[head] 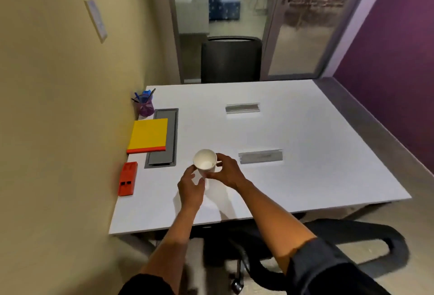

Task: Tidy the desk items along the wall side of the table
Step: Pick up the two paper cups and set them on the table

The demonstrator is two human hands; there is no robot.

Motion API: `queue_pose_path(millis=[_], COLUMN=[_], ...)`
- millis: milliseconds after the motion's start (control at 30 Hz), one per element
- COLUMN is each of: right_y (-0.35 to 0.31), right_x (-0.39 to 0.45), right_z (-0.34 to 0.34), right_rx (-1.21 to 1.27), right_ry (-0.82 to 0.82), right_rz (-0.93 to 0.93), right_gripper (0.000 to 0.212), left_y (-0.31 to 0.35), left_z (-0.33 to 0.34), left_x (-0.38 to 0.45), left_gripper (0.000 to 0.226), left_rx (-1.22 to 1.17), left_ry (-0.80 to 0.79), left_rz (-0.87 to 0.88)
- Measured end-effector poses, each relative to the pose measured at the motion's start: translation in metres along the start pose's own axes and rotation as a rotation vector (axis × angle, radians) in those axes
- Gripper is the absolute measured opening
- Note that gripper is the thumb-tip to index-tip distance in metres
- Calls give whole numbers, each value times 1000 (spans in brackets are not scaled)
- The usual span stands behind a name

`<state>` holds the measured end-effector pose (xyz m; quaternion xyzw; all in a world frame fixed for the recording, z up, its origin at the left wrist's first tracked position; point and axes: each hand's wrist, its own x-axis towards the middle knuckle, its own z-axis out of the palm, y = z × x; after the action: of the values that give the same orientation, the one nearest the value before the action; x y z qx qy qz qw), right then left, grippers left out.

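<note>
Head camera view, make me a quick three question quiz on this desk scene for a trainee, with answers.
1. True or false: the white paper cup lies on its side by the wall.
2. Which item sits farthest along the wall: A) orange stapler, B) yellow notepad, C) purple pen holder?
3. Fill in: the right hand grips the cup, while the left hand is ____ beside it.

Key:
1. False; it is held between both hands, tilted, away from the wall.
2. C.
3. Open.
</note>
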<state>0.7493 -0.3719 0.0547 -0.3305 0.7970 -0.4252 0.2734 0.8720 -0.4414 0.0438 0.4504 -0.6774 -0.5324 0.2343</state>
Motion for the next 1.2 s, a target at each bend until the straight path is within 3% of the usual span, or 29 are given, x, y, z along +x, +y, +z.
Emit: queue_pose_path(millis=[233, 533, 933, 1200], right_y=[42, 156, 293, 390], right_x=[-58, -176, -310, -312], right_z=[-153, -322, -465, -579], right_rx=[-12, 12, 90, 36], right_ry=[171, 417, 779, 817], right_rz=[-6, 139, 450, 541], right_gripper=[69, 69, 66, 68], left_y=[72, 120, 149, 164], left_z=[117, 303, 518, 681], left_x=[-59, -161, -273, -297], left_gripper=[48, 55, 55, 61], left_rx=[-8, 28, 179, 174], left_ry=[-172, -482, -924, -1019], left_rz=[207, 359, 599, 528])
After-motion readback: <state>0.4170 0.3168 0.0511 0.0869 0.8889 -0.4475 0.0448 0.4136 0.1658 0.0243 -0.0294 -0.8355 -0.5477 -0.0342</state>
